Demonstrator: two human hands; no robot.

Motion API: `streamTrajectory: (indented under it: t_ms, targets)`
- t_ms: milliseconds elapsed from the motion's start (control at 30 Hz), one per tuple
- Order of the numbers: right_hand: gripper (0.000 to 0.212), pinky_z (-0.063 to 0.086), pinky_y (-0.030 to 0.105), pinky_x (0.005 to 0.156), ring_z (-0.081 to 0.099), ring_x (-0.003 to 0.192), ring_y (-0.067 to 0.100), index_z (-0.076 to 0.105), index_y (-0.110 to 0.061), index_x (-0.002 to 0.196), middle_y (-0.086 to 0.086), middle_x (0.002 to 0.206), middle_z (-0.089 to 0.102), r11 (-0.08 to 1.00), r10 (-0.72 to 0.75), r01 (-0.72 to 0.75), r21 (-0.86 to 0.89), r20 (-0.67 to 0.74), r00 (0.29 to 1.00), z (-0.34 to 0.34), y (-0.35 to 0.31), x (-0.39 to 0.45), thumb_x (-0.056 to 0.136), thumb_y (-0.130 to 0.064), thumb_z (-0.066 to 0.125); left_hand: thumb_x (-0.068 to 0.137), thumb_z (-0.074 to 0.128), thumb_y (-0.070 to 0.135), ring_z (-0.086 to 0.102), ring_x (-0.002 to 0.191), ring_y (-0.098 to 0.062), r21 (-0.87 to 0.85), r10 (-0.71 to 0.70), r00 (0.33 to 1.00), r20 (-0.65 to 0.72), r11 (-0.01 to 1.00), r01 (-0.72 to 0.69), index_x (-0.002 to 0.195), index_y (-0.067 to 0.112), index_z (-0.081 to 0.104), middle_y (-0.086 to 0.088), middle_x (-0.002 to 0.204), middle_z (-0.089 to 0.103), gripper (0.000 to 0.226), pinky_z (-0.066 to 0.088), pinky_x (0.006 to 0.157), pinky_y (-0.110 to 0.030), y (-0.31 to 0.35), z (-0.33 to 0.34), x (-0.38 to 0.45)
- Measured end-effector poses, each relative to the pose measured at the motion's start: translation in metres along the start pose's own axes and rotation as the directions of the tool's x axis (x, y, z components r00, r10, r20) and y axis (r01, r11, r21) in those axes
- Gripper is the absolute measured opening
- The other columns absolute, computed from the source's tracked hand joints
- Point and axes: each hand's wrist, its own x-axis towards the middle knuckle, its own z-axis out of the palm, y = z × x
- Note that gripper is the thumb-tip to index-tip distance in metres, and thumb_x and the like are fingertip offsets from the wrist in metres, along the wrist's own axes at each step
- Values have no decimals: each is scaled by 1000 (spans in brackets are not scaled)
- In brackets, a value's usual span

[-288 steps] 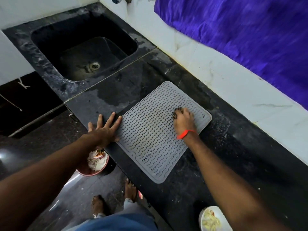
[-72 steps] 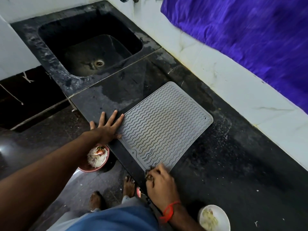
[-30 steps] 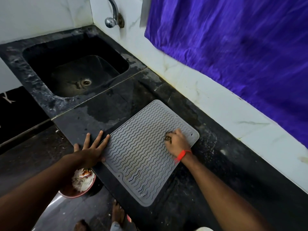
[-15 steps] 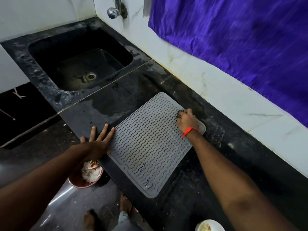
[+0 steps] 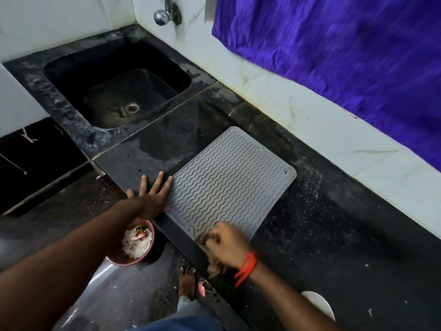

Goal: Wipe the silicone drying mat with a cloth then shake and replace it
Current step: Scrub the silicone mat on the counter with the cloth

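A grey silicone drying mat (image 5: 229, 180) with wavy ridges lies flat on the black stone counter (image 5: 334, 235). My left hand (image 5: 150, 197) lies flat with spread fingers, pressing the mat's left edge against the counter. My right hand (image 5: 226, 244), with a red thread at the wrist, grips a small dark brownish cloth (image 5: 214, 266) at the mat's near corner. The cloth is mostly hidden under the hand and looks blurred.
A black sink (image 5: 119, 84) with a tap (image 5: 164, 13) sits at the back left. A purple curtain (image 5: 346, 56) hangs along the white wall. A reddish bowl of scraps (image 5: 136, 244) stands on the floor below; a white dish (image 5: 319, 304) sits near the counter's front edge.
My right hand with the cloth has swept from the mat's far right corner down to its near corner. My left hand has stayed on the left edge.
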Motion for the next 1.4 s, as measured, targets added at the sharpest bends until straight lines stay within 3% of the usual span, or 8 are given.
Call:
streamTrajectory:
  t_ms: [167,333,633,833,967,1100,1233,1400]
  targets:
    - [14,51,38,82,64,86,29,70,-4,88,15,93,64,980,193,-153,129,-398,897,-80,58,35,87,-11,57,99,41,51,-24,145,-41,-7,-4,999,-40,1000,4,148,41,-27,6,155,-39,85,10,110,-69,-7,8,7]
    - [38,39,34,105,49,115,25,63,-9,126,9,121,49,976,78,-146,-164,-364,928,-34,69,25,89,-14,54,98,44,51,-25,145,-39,-21,15,998,-64,1000,-16,147,45,-27,9,155,-38,87,9,110,-71,-9,12,12]
    - [30,45,25,94,57,97,9,73,-13,96,-3,103,61,994,-43,54,98,-110,993,33,17,-47,80,-23,49,99,45,49,-28,144,-38,-52,34,998,-44,998,-36,148,44,-27,8,154,-40,87,5,111,-71,-11,11,10]
    - [24,47,28,94,58,99,17,71,-5,104,3,106,58,998,68,-67,14,-397,915,-14,47,-28,85,-5,56,98,45,50,-29,144,-38,-58,33,999,-38,998,-35,147,45,-27,8,153,-41,87,4,110,-72,-13,11,9]
    - [28,39,22,101,50,107,13,69,-12,105,1,111,53,995,-38,6,-101,-315,948,30,33,-52,84,-17,51,98,43,53,-28,144,-39,-41,38,999,-36,998,-39,146,45,-29,8,153,-41,86,6,111,-71,-14,12,10]
    - [25,47,24,86,58,89,7,70,-12,86,0,95,62,991,18,-4,131,-111,994,33,26,-66,81,-23,48,99,41,52,-27,145,-38,-40,30,999,-37,999,-32,146,46,-27,8,154,-40,83,7,111,-70,-13,14,8]
    - [12,51,38,64,62,65,17,66,-10,74,11,72,67,933,255,-157,324,-284,924,-34,56,-27,83,-16,60,101,36,45,-26,145,-39,-15,37,999,-28,999,-38,145,45,-30,6,153,-42,79,7,111,-70,-14,14,9]
    - [29,53,48,90,67,93,37,65,-3,115,22,111,62,951,298,-203,235,-512,806,-128,114,58,91,-2,50,100,37,52,-24,145,-39,8,9,1000,-27,1000,-9,145,43,-31,5,153,-41,83,8,112,-68,-7,11,6]
